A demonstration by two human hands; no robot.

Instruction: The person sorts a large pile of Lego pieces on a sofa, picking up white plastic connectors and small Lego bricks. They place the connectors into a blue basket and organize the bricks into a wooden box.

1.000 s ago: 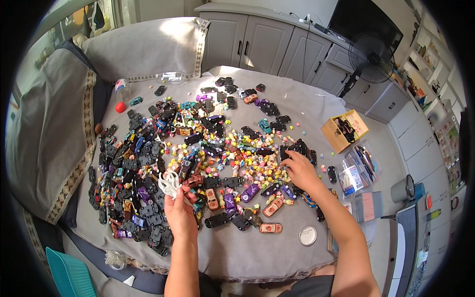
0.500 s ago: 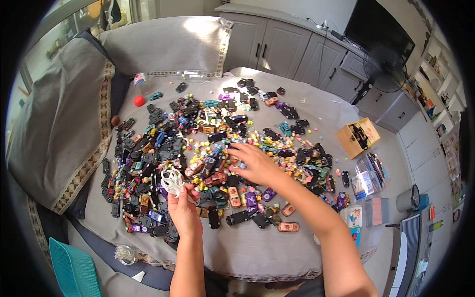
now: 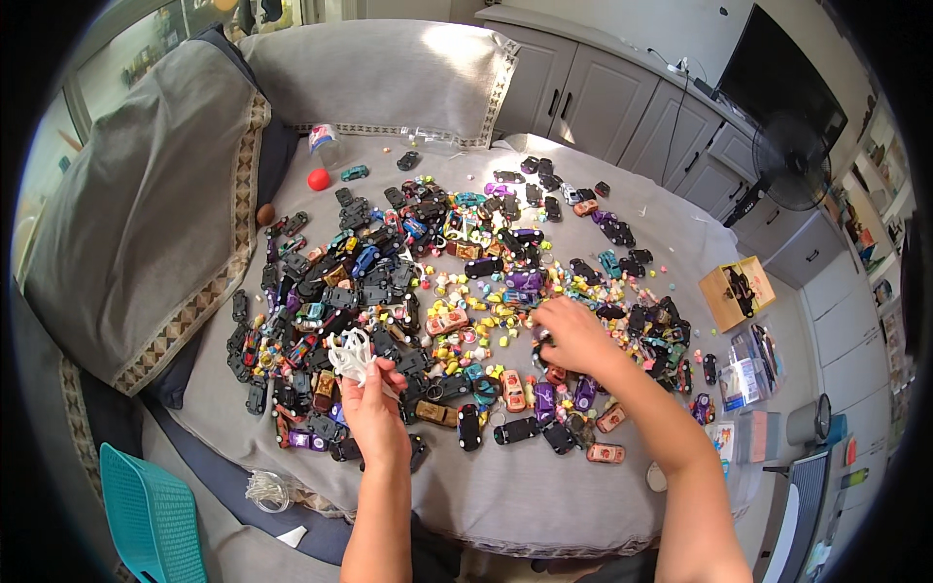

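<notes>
A wide pile of small toy cars [image 3: 384, 282], mostly black with some purple, teal and orange ones, covers the cloth-covered surface. Small yellow, pink and white pieces [image 3: 496, 316] are mixed in at its middle. My left hand [image 3: 379, 413], at the pile's near side, is closed on a bundle of white looped cords [image 3: 352, 355]. To the right of the yellow pieces, my right hand [image 3: 578, 335] reaches down with curled fingers around a dark toy car [image 3: 542, 342], which is mostly hidden. An orange car [image 3: 513, 391] lies just nearer to me.
Left of the surface stands a teal basket [image 3: 151, 515], near a clear jar of white sticks [image 3: 267, 491]. A yellow box [image 3: 736, 293] and clear containers [image 3: 748, 369] are at the right. A red ball [image 3: 319, 179] and a clear bottle [image 3: 324, 146] lie far left.
My right hand has moved right and its fingers have curled in; cars near it shifted right, baring yellow pieces. The left hand still holds the white cords. The whole view has shifted.
</notes>
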